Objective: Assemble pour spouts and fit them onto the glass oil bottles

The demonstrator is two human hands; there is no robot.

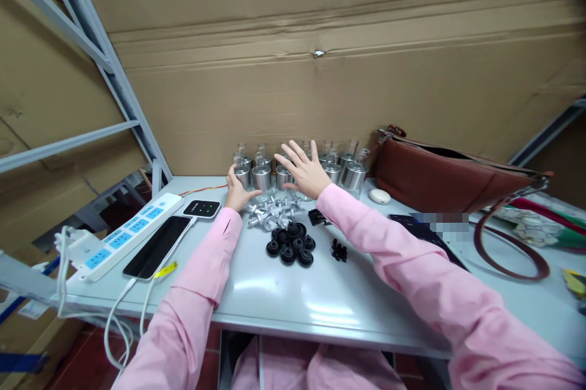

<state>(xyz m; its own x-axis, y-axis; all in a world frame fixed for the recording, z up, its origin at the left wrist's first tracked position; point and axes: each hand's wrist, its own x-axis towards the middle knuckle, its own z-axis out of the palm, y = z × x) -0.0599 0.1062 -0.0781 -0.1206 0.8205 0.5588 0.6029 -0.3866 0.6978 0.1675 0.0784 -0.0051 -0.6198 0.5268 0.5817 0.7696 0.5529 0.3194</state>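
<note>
Head view, both hands up at the back of the worktop [284, 298].

Left hand [238, 191]: resting at the left end of the row of metal canisters [262, 175], thumb out to the right, fingers curled toward the leftmost canister. Can't tell if it's actually gripping or just touching; contact side is hidden from me.

Right hand [306, 171]: fingers spread wide, palm down, hovering over the middle of the canister row. Holding nothing. Can't tell whether the palm touches the canister tops.

Canisters: small silver cylinders with glassy tops, upright, lined up against the cardboard backing [320, 91], between the two hands and running on to the right.

In front of the hands:
- pile of small silver metal fittings [270, 212], loose, just below the left hand
- cluster of black rubber grommets [290, 245], nearer to me, just beside the fittings
- small heap of tiny black parts [339, 250], right of the grommets, under the right forearm line
- another little black piece [315, 216] near the right wrist

Left side: white power strip [130, 232] with blue sockets, a black phone [157, 246] lying flat beside it, a small black device with green lights [202, 208] above the phone, cables hanging off the edge.

Right side: brown leather bag [439, 173] lying against the backing, strap looped on the worktop; a white oval object [379, 196] just beside its left end.

Sleeves are pink on both arms.
</note>
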